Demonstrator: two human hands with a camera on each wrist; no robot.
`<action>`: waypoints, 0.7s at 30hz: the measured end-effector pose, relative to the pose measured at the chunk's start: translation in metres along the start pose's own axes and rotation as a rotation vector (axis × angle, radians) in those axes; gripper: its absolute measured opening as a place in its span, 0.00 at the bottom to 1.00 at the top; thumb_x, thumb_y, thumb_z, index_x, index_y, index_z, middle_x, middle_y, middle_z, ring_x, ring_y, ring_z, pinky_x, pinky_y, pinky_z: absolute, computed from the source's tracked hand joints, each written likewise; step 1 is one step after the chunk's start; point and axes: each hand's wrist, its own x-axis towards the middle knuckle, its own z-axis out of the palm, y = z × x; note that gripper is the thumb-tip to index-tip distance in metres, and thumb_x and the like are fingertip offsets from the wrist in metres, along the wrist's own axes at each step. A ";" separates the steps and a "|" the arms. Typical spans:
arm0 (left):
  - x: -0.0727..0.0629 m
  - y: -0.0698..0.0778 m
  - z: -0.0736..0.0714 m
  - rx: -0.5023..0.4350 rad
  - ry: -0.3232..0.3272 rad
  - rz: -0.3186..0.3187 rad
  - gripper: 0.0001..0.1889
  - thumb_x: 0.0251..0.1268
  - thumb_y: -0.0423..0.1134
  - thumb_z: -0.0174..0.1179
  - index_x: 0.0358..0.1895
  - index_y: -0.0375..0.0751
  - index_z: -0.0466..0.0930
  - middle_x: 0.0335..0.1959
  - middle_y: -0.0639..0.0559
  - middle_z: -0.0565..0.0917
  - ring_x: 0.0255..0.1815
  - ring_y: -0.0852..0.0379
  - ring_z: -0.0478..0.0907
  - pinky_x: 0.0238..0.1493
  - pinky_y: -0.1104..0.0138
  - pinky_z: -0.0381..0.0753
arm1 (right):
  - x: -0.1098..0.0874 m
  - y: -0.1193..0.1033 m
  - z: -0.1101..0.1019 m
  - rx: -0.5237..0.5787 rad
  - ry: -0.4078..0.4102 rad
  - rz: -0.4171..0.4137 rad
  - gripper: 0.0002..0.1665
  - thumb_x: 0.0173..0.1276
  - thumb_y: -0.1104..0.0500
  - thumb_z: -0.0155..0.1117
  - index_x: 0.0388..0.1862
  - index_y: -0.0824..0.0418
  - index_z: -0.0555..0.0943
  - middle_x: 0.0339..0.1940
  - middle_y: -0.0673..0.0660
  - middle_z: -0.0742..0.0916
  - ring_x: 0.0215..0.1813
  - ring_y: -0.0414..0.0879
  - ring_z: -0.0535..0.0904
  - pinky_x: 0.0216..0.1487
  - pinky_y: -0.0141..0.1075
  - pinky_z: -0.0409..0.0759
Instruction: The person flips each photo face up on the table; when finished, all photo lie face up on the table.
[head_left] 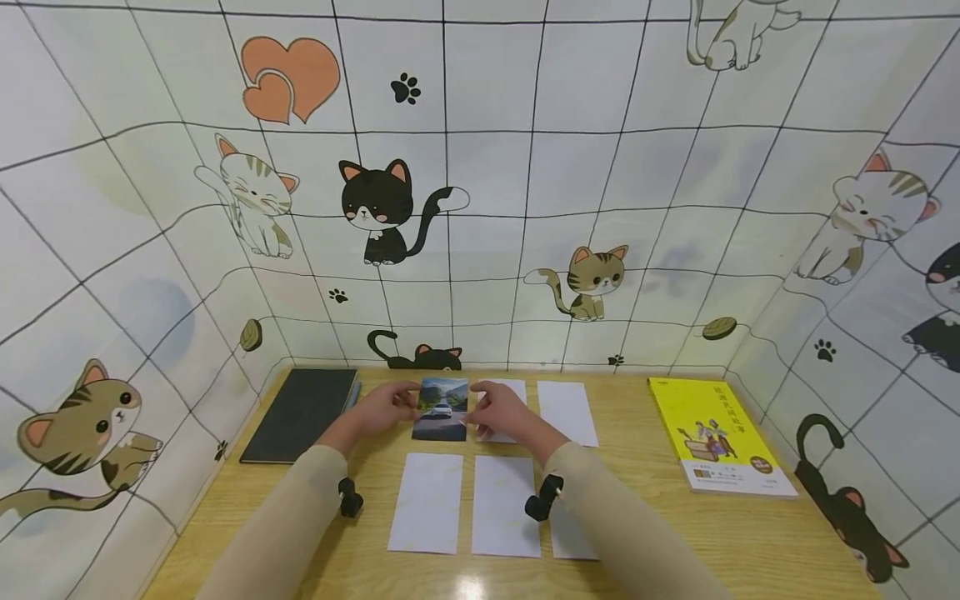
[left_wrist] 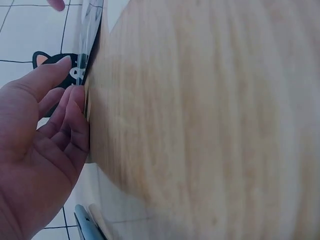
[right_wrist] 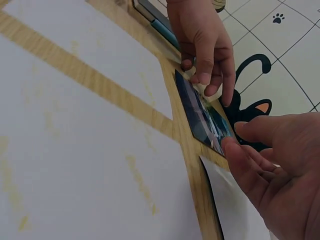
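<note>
A glossy photo card [head_left: 441,408] with a white car on a mountain road lies in the back row on the wooden table. My left hand [head_left: 390,406] holds its left edge between thumb and fingers; the left wrist view shows the card's shiny side [left_wrist: 91,40] at the fingertips. At the opposite edge, my right hand [head_left: 504,410] has thumb and index finger around the card's border, with the other fingers curled. Beneath the right hand lies a white card [head_left: 517,388], partly covered. Another white card [head_left: 567,414] sits to its right.
In the front row are white cards, one at left [head_left: 425,502], one in the middle [head_left: 506,506] and one partly under the right sleeve [head_left: 573,533]. A black notebook [head_left: 300,415] with a blue pen [head_left: 352,395] lies left, a yellow book [head_left: 716,433] right. A cat-print cloth [head_left: 487,192] surrounds the table.
</note>
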 end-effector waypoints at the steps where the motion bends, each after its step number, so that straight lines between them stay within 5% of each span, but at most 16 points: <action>1: -0.001 0.001 0.001 -0.004 0.006 -0.005 0.32 0.80 0.37 0.69 0.82 0.35 0.72 0.58 0.44 0.84 0.58 0.46 0.83 0.56 0.52 0.84 | -0.004 0.001 -0.002 -0.008 0.012 -0.012 0.41 0.77 0.64 0.74 0.84 0.70 0.69 0.41 0.61 0.87 0.28 0.50 0.89 0.34 0.43 0.91; 8: -0.007 0.020 0.010 -0.017 0.076 0.036 0.28 0.79 0.34 0.70 0.77 0.34 0.76 0.63 0.39 0.82 0.57 0.46 0.84 0.44 0.57 0.87 | -0.033 0.010 -0.025 -0.078 0.082 -0.064 0.29 0.78 0.61 0.74 0.73 0.69 0.79 0.42 0.58 0.86 0.35 0.55 0.90 0.34 0.45 0.90; 16: 0.003 0.050 0.033 0.168 0.072 0.197 0.25 0.78 0.36 0.72 0.73 0.35 0.80 0.67 0.37 0.82 0.63 0.41 0.80 0.64 0.45 0.81 | -0.053 0.035 -0.046 -0.218 0.187 -0.185 0.23 0.77 0.58 0.77 0.65 0.65 0.84 0.48 0.58 0.87 0.47 0.48 0.84 0.49 0.44 0.85; 21: 0.012 0.064 0.049 0.332 0.014 0.258 0.28 0.77 0.44 0.74 0.73 0.40 0.80 0.71 0.42 0.76 0.69 0.41 0.77 0.69 0.43 0.79 | -0.063 0.045 -0.056 -0.330 0.162 -0.262 0.29 0.74 0.57 0.79 0.68 0.68 0.81 0.59 0.65 0.84 0.61 0.57 0.82 0.62 0.55 0.83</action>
